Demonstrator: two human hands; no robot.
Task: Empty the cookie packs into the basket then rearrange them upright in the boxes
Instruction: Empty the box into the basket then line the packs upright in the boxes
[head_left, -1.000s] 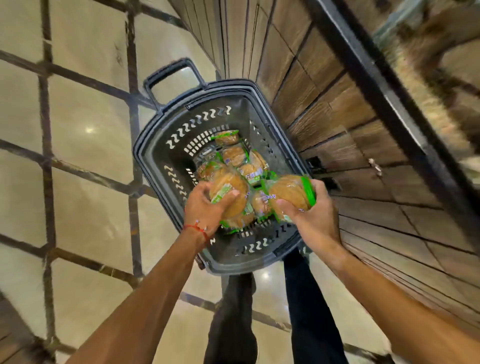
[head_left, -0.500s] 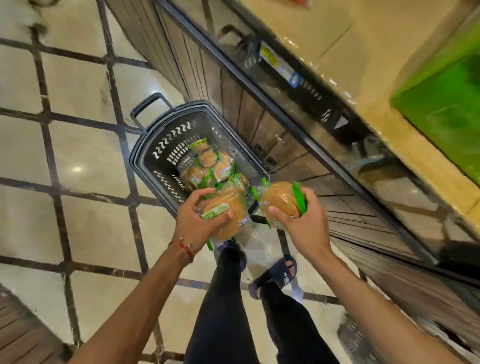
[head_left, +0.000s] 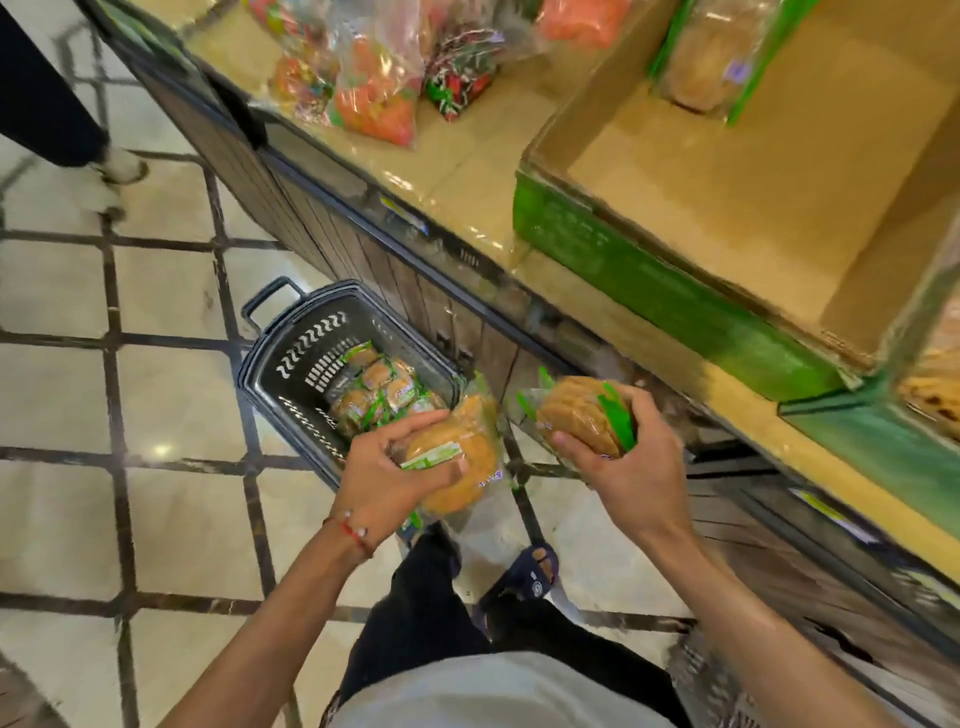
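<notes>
- Our left hand (head_left: 384, 478) grips the left cookie pack (head_left: 462, 467); our right hand (head_left: 623, 467) grips the right cookie pack (head_left: 576, 415), turned on edge.
- Since half a second ago, both packs have risen nearer the shelf (head_left: 467, 182).
- The basket (head_left: 306, 353) sits on the floor, holding the loose packs (head_left: 382, 389).
- An open green-fronted box (head_left: 649, 280) has come into view.
- The pack lettering is too blurred to read.

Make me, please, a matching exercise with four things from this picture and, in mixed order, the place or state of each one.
1 basket
2 green box
3 candy bags
4 cookie pack in the left hand

a on the shelf, red and orange
b held in the air
c on the floor, black
d on the shelf, mostly bare inside

Pairs: 1-c, 2-d, 3-a, 4-b
</notes>
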